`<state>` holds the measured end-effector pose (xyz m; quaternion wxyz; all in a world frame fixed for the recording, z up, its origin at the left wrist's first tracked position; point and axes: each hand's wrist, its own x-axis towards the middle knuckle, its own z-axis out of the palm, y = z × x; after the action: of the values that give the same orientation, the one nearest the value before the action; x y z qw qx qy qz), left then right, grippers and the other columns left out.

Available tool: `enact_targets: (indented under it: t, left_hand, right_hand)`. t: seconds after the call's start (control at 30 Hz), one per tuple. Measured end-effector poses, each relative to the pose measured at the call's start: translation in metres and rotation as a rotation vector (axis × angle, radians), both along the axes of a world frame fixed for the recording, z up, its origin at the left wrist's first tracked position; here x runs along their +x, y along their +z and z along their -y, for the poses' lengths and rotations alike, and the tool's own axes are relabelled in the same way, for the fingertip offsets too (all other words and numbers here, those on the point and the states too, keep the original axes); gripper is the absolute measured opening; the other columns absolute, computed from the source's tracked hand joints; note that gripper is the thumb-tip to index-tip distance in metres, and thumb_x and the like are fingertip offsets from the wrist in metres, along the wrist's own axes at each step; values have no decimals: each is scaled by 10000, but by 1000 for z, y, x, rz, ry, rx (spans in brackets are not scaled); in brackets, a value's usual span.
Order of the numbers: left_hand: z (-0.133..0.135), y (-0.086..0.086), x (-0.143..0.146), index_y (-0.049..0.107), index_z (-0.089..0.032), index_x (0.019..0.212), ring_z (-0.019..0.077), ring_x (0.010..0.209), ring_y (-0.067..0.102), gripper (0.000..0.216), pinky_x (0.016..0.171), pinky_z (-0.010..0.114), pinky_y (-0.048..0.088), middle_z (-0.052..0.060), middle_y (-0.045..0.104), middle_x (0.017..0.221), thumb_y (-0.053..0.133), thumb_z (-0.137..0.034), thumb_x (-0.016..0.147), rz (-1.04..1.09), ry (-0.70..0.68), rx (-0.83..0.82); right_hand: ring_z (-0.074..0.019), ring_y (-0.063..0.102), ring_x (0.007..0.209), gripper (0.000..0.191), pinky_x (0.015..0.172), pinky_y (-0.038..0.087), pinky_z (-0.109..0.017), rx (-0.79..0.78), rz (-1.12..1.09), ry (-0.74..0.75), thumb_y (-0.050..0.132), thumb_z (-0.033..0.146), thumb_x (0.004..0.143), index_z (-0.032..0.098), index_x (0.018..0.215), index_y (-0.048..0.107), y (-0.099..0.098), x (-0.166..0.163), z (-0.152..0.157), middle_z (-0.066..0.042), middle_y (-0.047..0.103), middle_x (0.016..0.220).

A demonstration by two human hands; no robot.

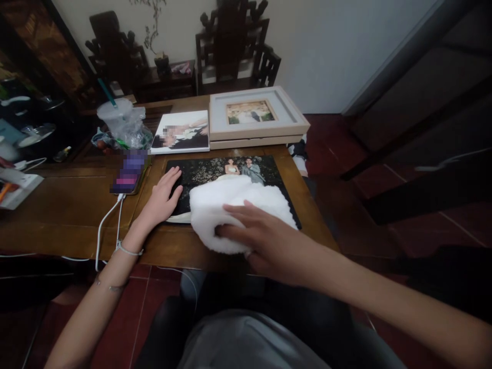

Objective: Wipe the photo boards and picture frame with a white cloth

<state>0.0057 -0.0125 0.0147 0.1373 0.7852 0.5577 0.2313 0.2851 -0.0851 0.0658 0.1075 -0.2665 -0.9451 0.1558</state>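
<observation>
A dark photo panel (203, 169) showing a couple before foliage lies flat near the table's front edge. My left hand (163, 197) rests on its left edge, fingers stretched out. A fluffy white cloth (219, 200) covers much of the panel's lower and middle part. My right hand (265, 238) grips this cloth from the near side, its fingers pressed into a fold, with a ring on one finger. The cloth overhangs the panel's near edge and hides part of the picture.
Behind the panel are a small white-edged photo (180, 133) and a framed picture in a box (261, 115). A phone (130, 171) with a white cable (100, 225) lies left. Further back stand a plastic cup (115, 113) with a straw and crumpled clear plastic (134, 134).
</observation>
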Motion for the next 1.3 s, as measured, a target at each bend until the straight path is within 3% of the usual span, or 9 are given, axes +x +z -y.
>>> enact_targets:
  t: [0.13, 0.27, 0.43, 0.63, 0.83, 0.97, 1.1, 1.2, 1.3]
  left_hand:
    - [-1, -2, -1, 444, -211, 1454, 272, 1482, 307, 509, 1188, 600, 221, 119, 379, 1582, 389, -400, 984, 9, 5, -3]
    - [-1, -4, -3, 445, -207, 1454, 259, 1486, 299, 494, 1196, 595, 203, 112, 375, 1585, 333, -375, 1004, 31, 0, -10]
    - [-3, -7, -6, 438, -231, 1459, 256, 1487, 297, 485, 1200, 599, 192, 98, 377, 1585, 314, -365, 1009, 60, -7, -4]
    - [-4, -8, -7, 438, -232, 1457, 251, 1484, 307, 485, 1201, 590, 208, 99, 397, 1574, 327, -349, 1000, 42, -14, 11]
    - [-1, -4, -3, 441, -187, 1456, 253, 1489, 294, 499, 1202, 587, 211, 120, 376, 1583, 319, -303, 986, 30, 5, -2]
    - [-1, -4, -2, 436, -203, 1459, 250, 1490, 290, 498, 1202, 587, 204, 107, 369, 1589, 322, -300, 984, 35, 3, -13]
    - [-1, -6, -4, 437, -230, 1455, 244, 1487, 296, 491, 1196, 599, 201, 91, 377, 1587, 324, -316, 985, 42, 2, -6]
    - [-2, -8, -4, 445, -228, 1450, 244, 1484, 305, 488, 1195, 600, 206, 99, 398, 1574, 324, -335, 989, 50, 0, 7]
    - [-2, -7, -4, 451, -240, 1445, 249, 1485, 303, 483, 1195, 605, 205, 90, 413, 1566, 331, -336, 986, 56, -5, 10]
  right_hand:
    - [-274, 606, 962, 572, 863, 464, -404, -19, 58, -97, 467, 29, 695, 184, 1222, 627, 13, -10, -51, -129, 663, 1039]
    - [-276, 618, 919, 535, 794, 443, -356, 40, 57, -159, 475, 67, 765, 160, 1277, 598, 13, -24, -102, -127, 687, 986]
    - [-364, 422, 1328, 583, 1024, 376, -509, 169, 73, -209, 487, 66, 806, 159, 1380, 534, -7, -41, -128, -162, 521, 1428]
    - [-462, 225, 1447, 611, 1078, 247, -706, 200, 200, -213, 446, 21, 828, 164, 1418, 522, -21, -46, -84, -169, 330, 1590]
    - [-465, 239, 1443, 601, 1081, 247, -726, 110, 183, -80, 539, 35, 765, 232, 1329, 611, -14, -31, -1, -146, 374, 1568]
    - [-435, 316, 1411, 606, 1071, 290, -696, -1, 115, 29, 529, 43, 749, 197, 1332, 588, 3, -21, 16, -165, 456, 1502]
    - [-297, 584, 1126, 569, 977, 439, -471, -103, 87, -34, 476, 39, 760, 179, 1303, 575, 21, -23, -20, -151, 640, 1227]
    - [-261, 626, 922, 504, 830, 468, -370, -105, 86, -128, 435, 63, 801, 189, 1266, 583, 27, -32, -66, -122, 690, 1050]
    - [-266, 624, 929, 462, 843, 453, -358, -45, 44, -137, 393, 66, 838, 141, 1252, 584, 25, -42, -110, -147, 697, 1056]
